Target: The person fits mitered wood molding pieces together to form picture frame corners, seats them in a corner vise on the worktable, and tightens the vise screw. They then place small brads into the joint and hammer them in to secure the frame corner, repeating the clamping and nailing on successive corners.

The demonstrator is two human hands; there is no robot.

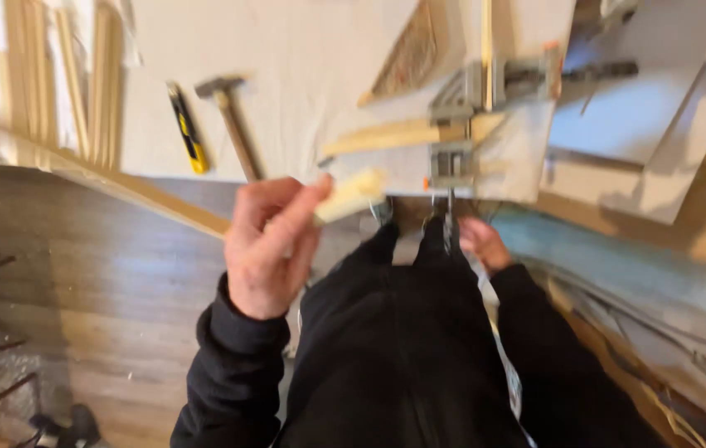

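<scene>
My left hand is raised in front of me, fingers pinched on a small pale wooden piece that sticks out to the right. My right hand hangs low by my hip, just under the table edge and below a metal corner clamp; blur hides whether it holds anything. The clamp grips two light wooden strips at a right angle on the white work table.
A hammer and a yellow-black utility knife lie on the table's left part. Several wooden slats lean at far left. A triangular wooden piece lies behind the clamp. Wooden floor below, boards and cables at right.
</scene>
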